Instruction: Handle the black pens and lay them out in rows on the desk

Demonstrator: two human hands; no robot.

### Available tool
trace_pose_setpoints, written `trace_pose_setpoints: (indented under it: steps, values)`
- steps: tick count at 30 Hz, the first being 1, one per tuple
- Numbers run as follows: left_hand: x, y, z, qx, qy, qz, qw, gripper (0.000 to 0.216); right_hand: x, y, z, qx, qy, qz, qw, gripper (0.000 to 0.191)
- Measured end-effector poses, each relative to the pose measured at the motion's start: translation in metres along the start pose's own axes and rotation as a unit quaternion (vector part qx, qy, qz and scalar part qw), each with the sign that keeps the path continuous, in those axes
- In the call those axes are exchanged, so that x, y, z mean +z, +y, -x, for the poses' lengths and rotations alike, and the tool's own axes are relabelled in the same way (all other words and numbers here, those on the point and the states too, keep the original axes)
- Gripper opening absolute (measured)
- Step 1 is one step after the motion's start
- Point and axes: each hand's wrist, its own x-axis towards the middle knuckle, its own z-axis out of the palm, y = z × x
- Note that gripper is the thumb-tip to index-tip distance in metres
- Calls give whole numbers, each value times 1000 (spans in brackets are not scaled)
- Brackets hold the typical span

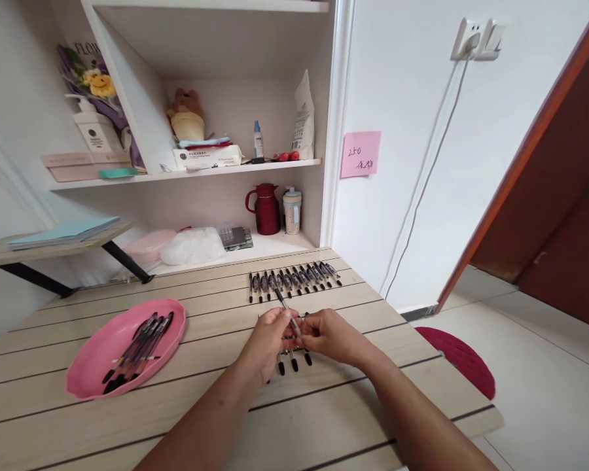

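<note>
Both hands meet at the ctr of the worktop (216, 418), fingertips pinched on one pen (285, 306). The left hand (269, 340) curls in from the left w/ thumb and fingers closed round the lower barrel. The right hand (331, 337) comes in from the right, fingers bent and closed on the near end; exactly what each fingertip touches is too small to tell. The pen is lifted off the surface, not lying flat. Its long axis is tilted: the near end sits btw the two hands, and the far end points up, away and a bit left, toward the far row of pens (294, 281). That row lies straight ahead of the hands, near but apart, w/ barrels side by side and each pointing roughly away from the person. Just under the hands, tips of a short near row (293, 361) poke out toward the person, on approx. the same axis as the far row. The pink tray (108, 333) w/ loose pens (140, 350) sits well apart to the left, so it's closer to the left hand than the right.
</note>
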Motion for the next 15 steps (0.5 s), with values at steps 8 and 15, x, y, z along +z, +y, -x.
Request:
trace_pose_setpoints:
  steps: [8,15]
  values:
    - [-20,-4,4,-38,45,83,995,21,-7,19,-5,175,122,165,963,13]
    - [-31,-17,9,-19,54,44,997,24,14,21,-6,188,60,231,953,22]
